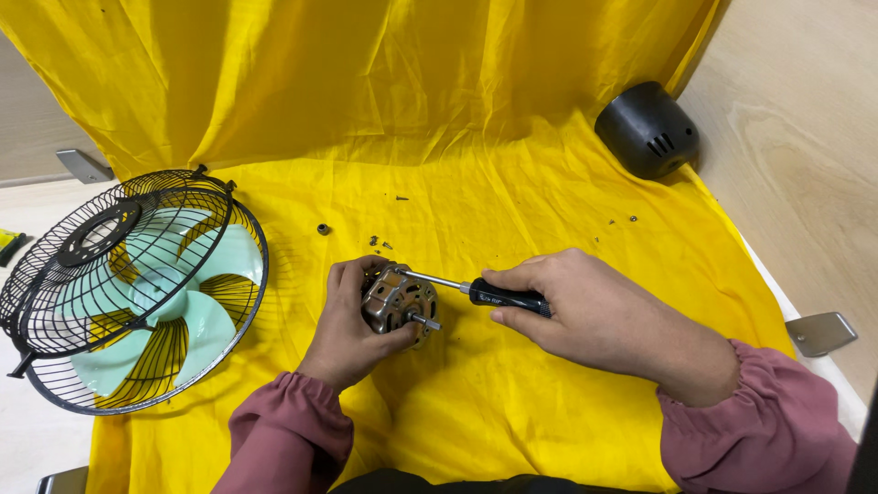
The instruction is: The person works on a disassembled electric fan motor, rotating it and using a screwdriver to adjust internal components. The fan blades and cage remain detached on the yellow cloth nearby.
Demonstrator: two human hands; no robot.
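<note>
One fan motor (pixel 400 304), bare metal with its shaft pointing toward the viewer, sits at the centre of the yellow cloth (pixel 512 384) covering the counter, clamped in the left hand (pixel 352 325), whose fingers wrap it from the 9 o'clock side. The right hand (pixel 585 311) is closed round the black handle of one screwdriver (pixel 476 291), its shank running to the motor's upper edge at about 11 o'clock, tip apparently seated on a fastener, though the head itself is too small to confirm. Risk, in my judgement: the tip meets the housing at a shallow angle and could slip off the screw, rounding it or striking the left thumb just beside it; the motor rests on soft cloth and could roll if the grip slackens. Loose hardware is a further hazard: several small screws (pixel 380 242) lie near 12 o'clock of the motor, one small nut or bush (pixel 323 229) at 10 o'clock, more specks toward 2 o'clock, all liable to be lost in the folds. Also present: one wire fan guard (pixel 55 302) over one pale green blade at 9 o'clock, one black motor cover (pixel 647 130) at 1 o'clock.
</note>
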